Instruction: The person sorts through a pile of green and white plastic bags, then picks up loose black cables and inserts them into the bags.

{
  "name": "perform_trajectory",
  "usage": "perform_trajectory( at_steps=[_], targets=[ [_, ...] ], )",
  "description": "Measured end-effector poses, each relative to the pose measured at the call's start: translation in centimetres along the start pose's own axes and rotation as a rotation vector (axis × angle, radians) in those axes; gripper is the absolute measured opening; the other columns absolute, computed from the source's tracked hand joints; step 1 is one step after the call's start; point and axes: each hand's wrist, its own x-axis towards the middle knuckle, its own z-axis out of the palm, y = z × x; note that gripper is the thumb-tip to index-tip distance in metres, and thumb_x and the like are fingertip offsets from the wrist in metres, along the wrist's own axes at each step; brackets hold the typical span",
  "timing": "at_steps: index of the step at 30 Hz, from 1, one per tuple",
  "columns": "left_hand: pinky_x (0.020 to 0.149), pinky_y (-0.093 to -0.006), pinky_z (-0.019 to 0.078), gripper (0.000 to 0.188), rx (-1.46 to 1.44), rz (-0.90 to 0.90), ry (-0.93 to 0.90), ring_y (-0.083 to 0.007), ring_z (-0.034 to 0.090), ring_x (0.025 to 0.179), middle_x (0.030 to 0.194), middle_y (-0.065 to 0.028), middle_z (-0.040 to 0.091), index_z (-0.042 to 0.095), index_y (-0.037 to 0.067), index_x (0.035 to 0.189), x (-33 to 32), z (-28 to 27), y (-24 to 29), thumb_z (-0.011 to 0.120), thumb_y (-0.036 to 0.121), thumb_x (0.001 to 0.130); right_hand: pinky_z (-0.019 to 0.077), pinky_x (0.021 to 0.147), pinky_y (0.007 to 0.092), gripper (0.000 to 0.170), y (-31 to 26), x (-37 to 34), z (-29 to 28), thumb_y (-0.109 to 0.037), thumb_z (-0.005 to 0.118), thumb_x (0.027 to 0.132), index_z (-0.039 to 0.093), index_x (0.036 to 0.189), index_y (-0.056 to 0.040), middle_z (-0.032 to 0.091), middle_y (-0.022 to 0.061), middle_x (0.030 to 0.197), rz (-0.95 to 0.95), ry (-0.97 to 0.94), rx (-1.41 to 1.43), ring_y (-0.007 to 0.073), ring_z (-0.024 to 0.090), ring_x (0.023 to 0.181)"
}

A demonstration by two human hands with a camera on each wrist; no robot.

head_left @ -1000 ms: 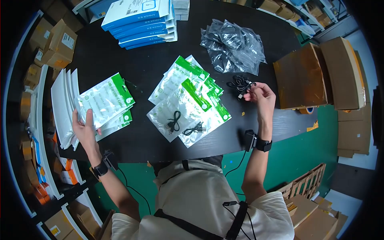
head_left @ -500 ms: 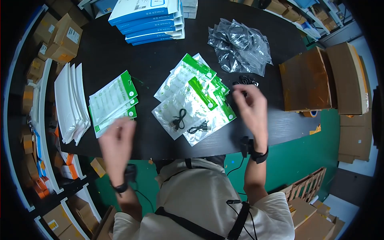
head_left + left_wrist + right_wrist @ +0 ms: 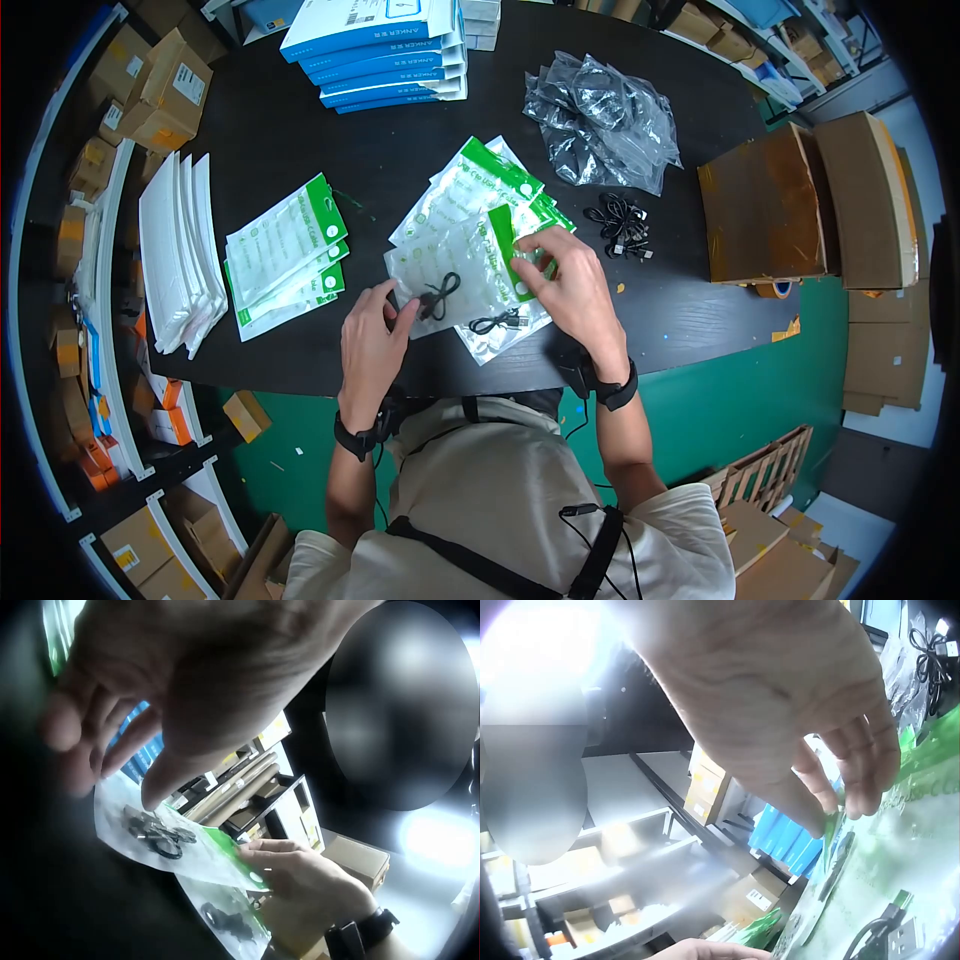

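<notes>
My right hand (image 3: pixel 575 290) pinches the green header of a clear plastic bag (image 3: pixel 450 265) with a coiled short black cable (image 3: pixel 438 298) on it. In the right wrist view, the thumb and fingers meet at the bag's green edge. My left hand (image 3: pixel 372 340) is at the bag's left edge, thumb over the bag and fingers apart in a loose bend. Beneath lie more green-topped bags (image 3: pixel 480 180) and a second black cable (image 3: pixel 497 322) with a USB plug. Several bundled black cables (image 3: pixel 620 225) lie right of the bags.
A smaller stack of green-topped bags (image 3: pixel 285 235) lies left, beside white padded envelopes (image 3: pixel 180 255). Blue-and-white boxes (image 3: pixel 385 75) are stacked at the back. Grey clear bags (image 3: pixel 605 120) lie at back right, and an open cardboard box (image 3: pixel 760 205) stands at the right edge.
The left hand has left the left bag stack and moved right to the middle bag. The right hand has let go of the black cables, moved left and gripped the bag's green header.
</notes>
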Motion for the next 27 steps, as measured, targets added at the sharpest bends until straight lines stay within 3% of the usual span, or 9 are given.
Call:
perform_trajectory(
  at_steps=[2, 5, 11, 15, 20, 24, 26, 27],
  targets=[
    [0.053, -0.0359, 0.0416, 0.036, 0.018, -0.003, 0.02, -0.0244, 0.051, 0.057, 0.071, -0.0132, 0.054, 0.067, -0.004, 0.115, 0.0, 0.0, 0.0, 0.077, 0.015, 0.085, 0.0503, 0.063, 0.0338, 0.019, -0.3, -0.2, 0.0, -0.013, 0.071, 0.087, 0.069, 0.1, 0.0012, 0.067, 0.0129, 0.091, -0.003, -0.004, 0.068, 0.021, 0.064, 0.07],
    [0.057, -0.0428, 0.0447, 0.046, 0.105, -0.054, -0.027, -0.0309, 0.055, 0.061, 0.074, -0.0148, 0.055, 0.063, -0.006, 0.122, 0.1, -0.2, 0.3, 0.077, 0.018, 0.085, 0.0502, 0.062, 0.0323, 0.019, -0.7, -0.3, 0.1, -0.013, 0.071, 0.088, 0.069, 0.099, 0.0017, 0.067, 0.0127, 0.092, -0.018, -0.019, 0.143, 0.0197, 0.064, 0.071],
    [0.055, -0.0411, 0.0437, 0.05, 0.104, -0.046, -0.036, -0.0284, 0.053, 0.059, 0.073, -0.0145, 0.054, 0.062, -0.006, 0.125, 0.2, -0.1, 0.1, 0.079, 0.017, 0.084, 0.0491, 0.059, 0.0312, 0.019, -0.6, -0.3, 0.6, -0.013, 0.073, 0.087, 0.07, 0.097, 0.0035, 0.068, 0.0119, 0.089, 0.001, -0.086, 0.296, 0.0178, 0.063, 0.07],
    [0.053, -0.0382, 0.0416, 0.05, 0.085, -0.023, -0.007, -0.0252, 0.05, 0.056, 0.07, -0.0139, 0.053, 0.062, -0.006, 0.126, 0.0, -0.1, -0.1, 0.079, 0.015, 0.083, 0.0479, 0.058, 0.0315, 0.018, -1.0, -0.3, 0.5, -0.011, 0.072, 0.088, 0.07, 0.095, 0.0053, 0.066, 0.0116, 0.082, 0.14, -0.125, 0.202, 0.017, 0.063, 0.067],
    [0.053, -0.0378, 0.0412, 0.049, 0.067, -0.016, -0.021, -0.023, 0.05, 0.057, 0.071, -0.0137, 0.054, 0.063, -0.006, 0.125, 0.1, -0.2, -0.4, 0.078, 0.015, 0.084, 0.0452, 0.055, 0.0297, 0.017, -0.2, -0.3, 1.1, -0.01, 0.072, 0.088, 0.069, 0.095, 0.0054, 0.065, 0.0089, 0.076, 0.096, -0.167, 0.052, 0.0134, 0.06, 0.063],
    [0.055, -0.036, 0.0444, 0.045, 0.023, -0.051, -0.048, -0.0214, 0.054, 0.061, 0.074, -0.0111, 0.056, 0.062, -0.005, 0.126, 0.8, -1.8, -0.5, 0.075, 0.017, 0.089, 0.0425, 0.056, 0.0255, 0.014, 0.9, -0.7, 0.7, -0.008, 0.072, 0.09, 0.069, 0.096, 0.0036, 0.067, 0.0042, 0.078, 0.153, -0.171, 0.299, 0.0073, 0.056, 0.063],
    [0.056, -0.0352, 0.0461, 0.044, 0.007, -0.082, -0.055, -0.0211, 0.056, 0.063, 0.076, -0.0097, 0.058, 0.062, -0.005, 0.127, 0.9, -2.2, -0.6, 0.073, 0.017, 0.091, 0.0467, 0.066, 0.0227, 0.012, 1.0, -1.0, -0.2, -0.004, 0.07, 0.091, 0.067, 0.101, 0.0037, 0.07, 0.0064, 0.089, 0.142, -0.225, 0.785, 0.0072, 0.062, 0.074],
    [0.056, -0.0325, 0.0469, 0.04, -0.257, -0.14, -0.075, -0.0186, 0.058, 0.065, 0.08, -0.0081, 0.061, 0.062, -0.004, 0.126, 0.9, -2.2, -0.7, 0.071, 0.017, 0.093, 0.0489, 0.072, 0.0213, 0.012, 0.9, -1.2, -0.4, -0.002, 0.069, 0.092, 0.067, 0.103, 0.0037, 0.072, 0.0075, 0.094, 0.14, -0.248, 1.028, 0.0071, 0.064, 0.079]
  ],
)
